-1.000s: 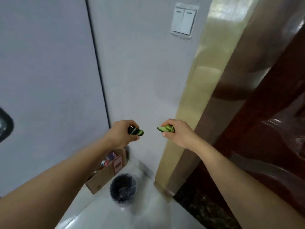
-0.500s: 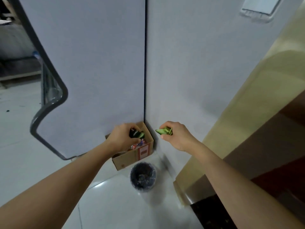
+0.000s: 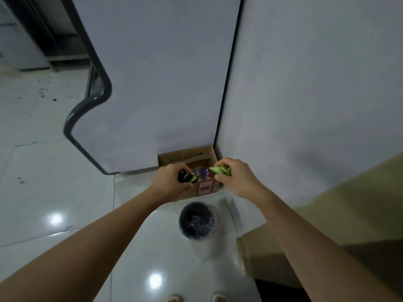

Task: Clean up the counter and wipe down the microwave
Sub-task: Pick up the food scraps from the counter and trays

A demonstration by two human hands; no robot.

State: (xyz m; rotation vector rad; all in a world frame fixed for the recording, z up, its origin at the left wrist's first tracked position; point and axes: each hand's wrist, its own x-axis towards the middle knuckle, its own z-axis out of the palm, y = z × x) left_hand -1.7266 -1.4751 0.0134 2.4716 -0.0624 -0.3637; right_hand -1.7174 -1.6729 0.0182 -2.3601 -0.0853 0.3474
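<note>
My left hand (image 3: 172, 182) grips a dark green scrap (image 3: 187, 178), a piece of vegetable peel with a pale green end. My right hand (image 3: 235, 177) holds a bunch of lighter green peelings (image 3: 219, 170) pinched between thumb and fingers. Both hands are held out side by side above the floor, over an open cardboard box (image 3: 185, 156). A small round bin (image 3: 197, 220) with a dark liner stands on the tiles just nearer to me, below and between my hands.
The cardboard box holds colourful packets and sits in the corner against a white appliance side (image 3: 157, 83) and a white wall (image 3: 316, 83). A beige door frame (image 3: 327, 214) rises at right. Glossy white floor tiles (image 3: 54, 192) spread left. My feet (image 3: 196, 298) show at the bottom.
My view has tipped down toward the floor, bringing the bin and box under my hands. Both hands keep their hold on the green scraps and stay close together.
</note>
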